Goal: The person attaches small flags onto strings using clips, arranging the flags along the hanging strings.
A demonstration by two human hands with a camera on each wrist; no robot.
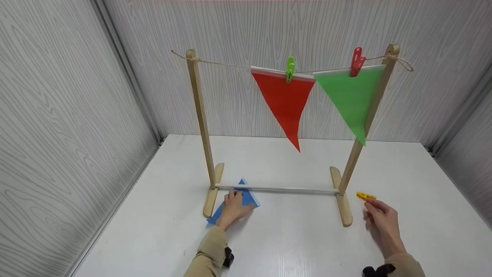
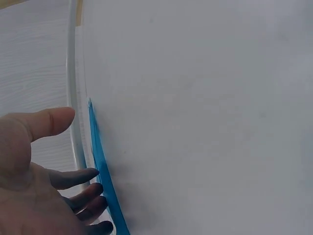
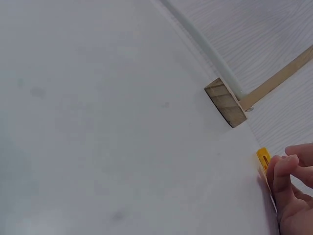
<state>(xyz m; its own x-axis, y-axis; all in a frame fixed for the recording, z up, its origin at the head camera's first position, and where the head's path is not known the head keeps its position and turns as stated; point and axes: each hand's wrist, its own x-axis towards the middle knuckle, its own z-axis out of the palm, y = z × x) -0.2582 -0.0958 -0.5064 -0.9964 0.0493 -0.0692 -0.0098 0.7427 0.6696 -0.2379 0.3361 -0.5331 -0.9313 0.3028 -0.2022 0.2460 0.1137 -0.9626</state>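
Note:
A blue triangular pennant point(image 1: 249, 197) lies on the white tabletop, partly beneath the stand's lower rod. My left hand point(image 1: 233, 207) is over it, covering its middle. In the left wrist view the thumb point(image 2: 61, 120) is spread away from the fingers, whose tips touch the pennant point(image 2: 105, 181). On the right, my right hand point(image 1: 384, 221) pinches one end of a yellow clothespin point(image 1: 365, 196) between thumb and fingertips, low over the table beside the stand. The right wrist view shows the clothespin point(image 3: 264, 157) just past the bent fingers.
A wooden stand point(image 1: 201, 119) holds a string point(image 1: 226, 63) between two posts. A green clothespin point(image 1: 290, 70) holds a red pennant point(image 1: 286, 100) on it; a red clothespin point(image 1: 357, 63) holds a green pennant point(image 1: 349, 96). A white rod point(image 1: 284, 189) joins the wooden feet point(image 1: 344, 209).

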